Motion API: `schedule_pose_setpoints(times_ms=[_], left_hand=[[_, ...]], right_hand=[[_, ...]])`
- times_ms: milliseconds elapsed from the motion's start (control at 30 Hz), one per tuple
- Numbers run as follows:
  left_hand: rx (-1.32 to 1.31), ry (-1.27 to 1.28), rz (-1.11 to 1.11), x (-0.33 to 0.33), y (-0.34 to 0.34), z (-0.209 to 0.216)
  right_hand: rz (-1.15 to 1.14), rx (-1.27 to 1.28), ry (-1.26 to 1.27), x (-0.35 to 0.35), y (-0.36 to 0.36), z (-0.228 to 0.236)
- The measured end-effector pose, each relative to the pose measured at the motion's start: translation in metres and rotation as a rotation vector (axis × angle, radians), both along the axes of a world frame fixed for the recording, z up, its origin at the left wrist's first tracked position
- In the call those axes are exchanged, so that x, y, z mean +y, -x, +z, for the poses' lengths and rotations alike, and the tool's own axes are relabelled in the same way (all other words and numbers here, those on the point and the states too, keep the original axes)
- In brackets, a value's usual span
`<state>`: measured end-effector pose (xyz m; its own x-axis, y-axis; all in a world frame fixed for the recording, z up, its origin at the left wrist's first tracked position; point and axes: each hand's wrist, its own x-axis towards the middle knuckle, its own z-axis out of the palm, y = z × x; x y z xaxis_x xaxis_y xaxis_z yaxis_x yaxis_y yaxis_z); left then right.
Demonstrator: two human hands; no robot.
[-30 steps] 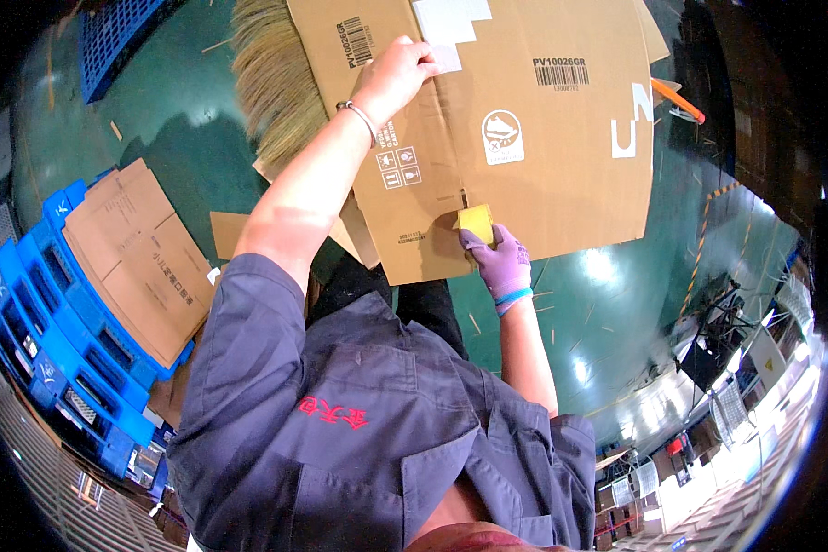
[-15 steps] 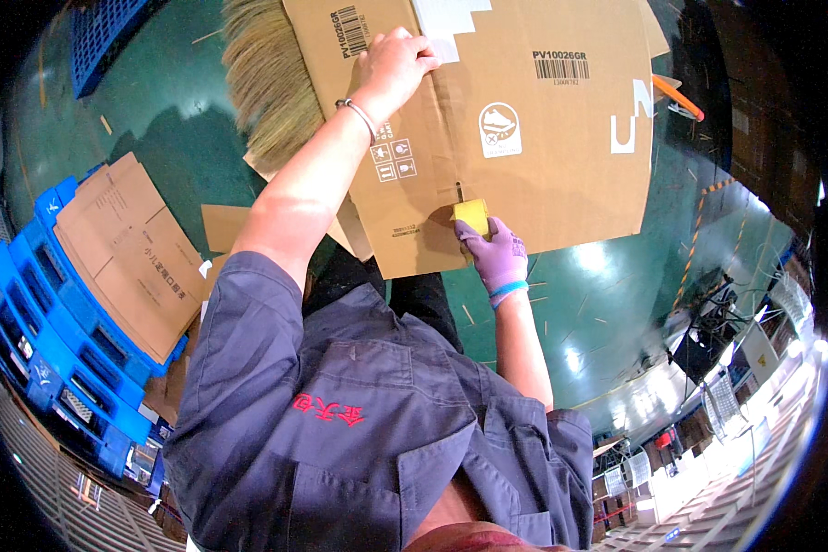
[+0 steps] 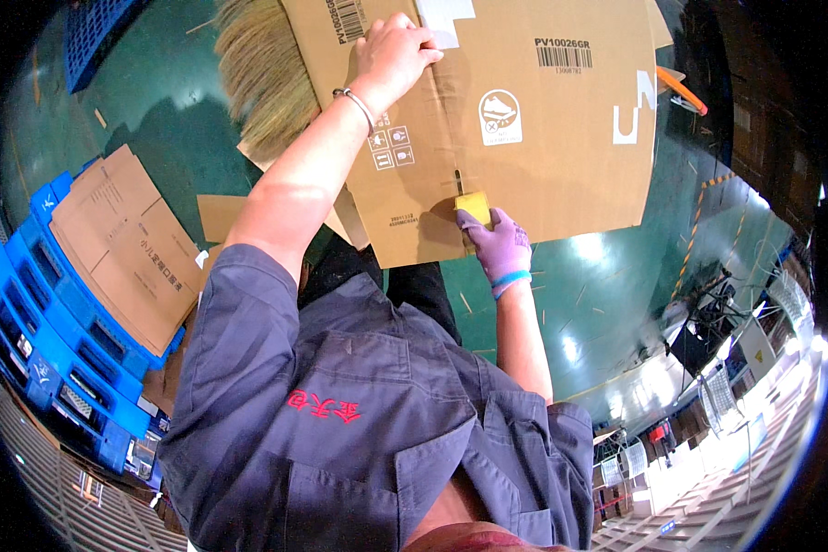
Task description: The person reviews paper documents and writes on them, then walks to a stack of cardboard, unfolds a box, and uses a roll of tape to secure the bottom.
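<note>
A large brown cardboard box (image 3: 561, 175) lies in front of me, with printed marks and a seam running away from me. My left hand (image 3: 397, 60), bare with a bracelet on the wrist, has its fingers bent and closed at the far part of this seam. Beside its fingertips is a white stepped patch (image 3: 444, 18). In a purple glove, my right hand (image 3: 499, 247) grips a yellow block-shaped tool (image 3: 473, 207) at the near part of the seam. From the tool a thin dark strip points away along the cardboard; its tip rests at the seam or just above, I cannot tell.
Left of the box lies a straw broom head (image 3: 267, 78). Flattened cartons (image 3: 124, 248) rest on blue plastic pallets (image 3: 87, 340) farther left. An orange stick-like thing (image 3: 681, 92) pokes out past the box's right edge. Scraps litter the green floor (image 3: 570, 304).
The box and both hands appear slightly higher in the picture. On the cardboard, my hands keep nearly the same places, and the yellow tool stays in my right hand.
</note>
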<state>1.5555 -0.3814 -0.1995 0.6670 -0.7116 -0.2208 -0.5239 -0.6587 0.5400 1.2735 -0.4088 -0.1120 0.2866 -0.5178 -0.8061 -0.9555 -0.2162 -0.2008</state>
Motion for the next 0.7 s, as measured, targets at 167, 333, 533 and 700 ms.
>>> schedule_pose_setpoints(times_ms=[167, 333, 533, 700], left_hand=[[-0.07, -0.032, -0.04, 0.0, 0.001, 0.004], [-0.135, -0.028, -0.07, 0.001, 0.004, 0.002], [-0.126, -0.019, -0.07, 0.002, 0.002, -0.001], [-0.137, -0.002, -0.073, 0.003, 0.003, 0.002]], right_hand=[[0.018, 0.017, -0.008, -0.002, 0.001, -0.006], [0.044, 0.041, 0.015, -0.003, -0.004, -0.005], [0.062, 0.055, 0.012, -0.004, -0.007, -0.003], [0.09, 0.047, 0.009, -0.005, -0.009, 0.0]])
